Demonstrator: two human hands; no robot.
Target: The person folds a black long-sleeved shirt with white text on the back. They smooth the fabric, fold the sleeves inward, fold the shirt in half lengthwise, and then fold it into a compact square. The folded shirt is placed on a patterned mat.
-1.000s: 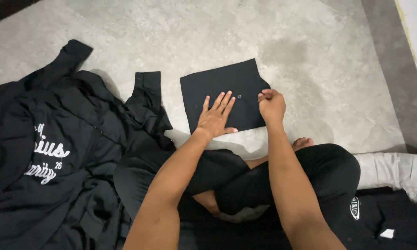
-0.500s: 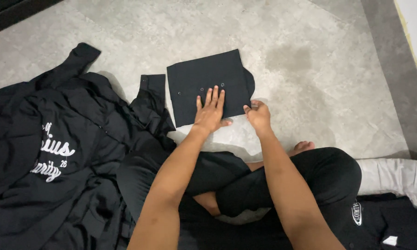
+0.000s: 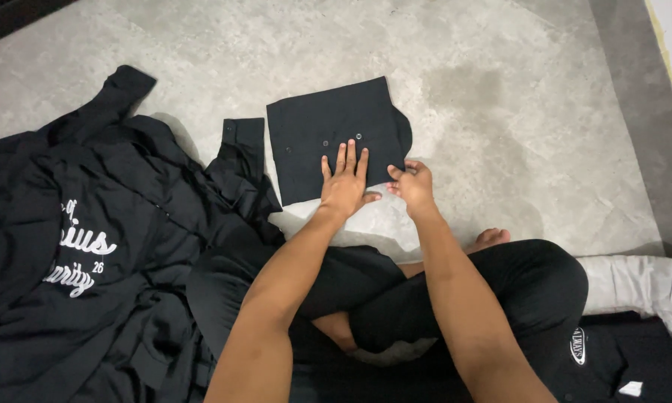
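Folded black shirt [image 3: 328, 134] on grey stone floor [image 3: 500, 97], both hands on its near edge.

Pile of black clothes [image 3: 89, 254] w/ white lettering is biggest, at approx 9 o'clock of the shirt, one cuffed sleeve [image 3: 240, 145] lying just beside its left side. Person's crossed legs in black trousers [image 3: 530, 291] sit at 6 o'clock, bare toes showing near rt knee. Shirt itself is a neat rectangle, small buttons facing up, lying on the floor w/ a white cloth [image 3: 366, 224] under its near edge. Left hand [image 3: 345, 186] lies flat on the shirt's lower half, fingers spread, palm down. Right hand [image 3: 412, 185] at 5 o'clock corner, fingers curled and pinching the shirt's edge. White fabric [image 3: 642, 283] at far rt.
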